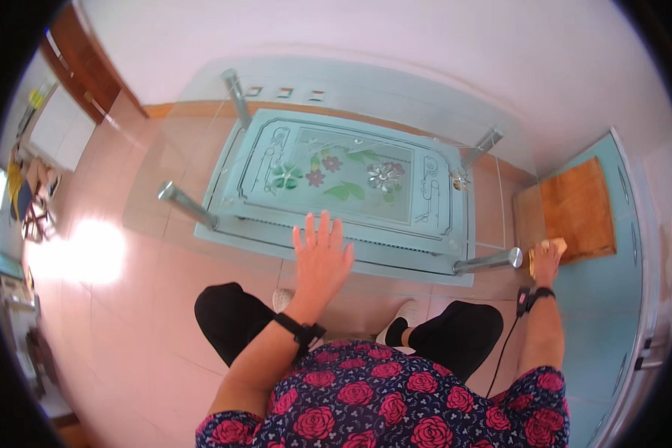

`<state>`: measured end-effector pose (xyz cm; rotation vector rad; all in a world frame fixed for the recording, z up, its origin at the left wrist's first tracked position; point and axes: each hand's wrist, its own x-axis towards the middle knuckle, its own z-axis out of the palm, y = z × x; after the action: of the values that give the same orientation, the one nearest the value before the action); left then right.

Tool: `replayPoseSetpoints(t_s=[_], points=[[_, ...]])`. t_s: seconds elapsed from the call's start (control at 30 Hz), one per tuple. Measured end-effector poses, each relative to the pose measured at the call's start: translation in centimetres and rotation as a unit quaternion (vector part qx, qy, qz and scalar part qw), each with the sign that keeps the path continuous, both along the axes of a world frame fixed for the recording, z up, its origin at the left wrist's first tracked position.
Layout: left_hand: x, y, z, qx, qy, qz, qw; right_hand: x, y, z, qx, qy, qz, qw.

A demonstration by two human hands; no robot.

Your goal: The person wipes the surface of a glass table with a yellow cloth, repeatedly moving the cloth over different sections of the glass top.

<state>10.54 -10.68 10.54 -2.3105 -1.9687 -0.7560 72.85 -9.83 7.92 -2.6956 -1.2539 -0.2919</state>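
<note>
A glass-topped table (347,168) with chrome legs and a flower-patterned lower shelf stands before me. My left hand (320,252) is spread, palm down, over the near edge of the glass, holding nothing; whether it touches the glass I cannot tell. Out at the right, my right hand (546,263) has its fingers on a yellow cloth (557,245), beside the table's right corner and the near edge of a brown wooden board (579,210). Part of the cloth is hidden under the fingers. Both wrists wear black straps, and a cable hangs from the right one.
A light-blue cabinet (588,319) runs along the right side, under the board. Chrome legs rise at the table's corners, the near right one (490,261) close to my right hand. A white wall is behind the table. Far left, a person (39,176) is beside a stool (36,221).
</note>
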Motion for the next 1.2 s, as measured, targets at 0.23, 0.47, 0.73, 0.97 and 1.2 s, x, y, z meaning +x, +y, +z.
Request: replayPoseSetpoints(t_s=[0.23, 0.47, 0.73, 0.97, 1.2], points=[[0.2, 0.5, -1.7, 0.063, -0.015, 0.003, 0.998, -3.3, -3.0, -0.1, -0.044, -0.167, 0.088, 0.981], [0.0, 0.5, -2.8, 0.08, 0.016, 0.015, 0.997, -21.0, 4.8, -0.9, 0.114, -0.149, 0.309, 0.933], [0.0, 0.8, -2.8, 0.001, 0.023, 0.009, 1.0, -46.6, 4.7, 0.9, 0.08, 0.08, 0.486, 0.866], [0.2, 0.9, -3.4, 0.023, 0.035, 0.013, 0.999, -44.3, 3.0, 1.8, 0.067, 0.115, 0.452, 0.882], [-0.1, 0.8, -3.1, -0.075, 0.025, 0.028, 0.996, -26.8, 1.4, 2.3, 0.055, 0.076, 0.287, 0.953]])
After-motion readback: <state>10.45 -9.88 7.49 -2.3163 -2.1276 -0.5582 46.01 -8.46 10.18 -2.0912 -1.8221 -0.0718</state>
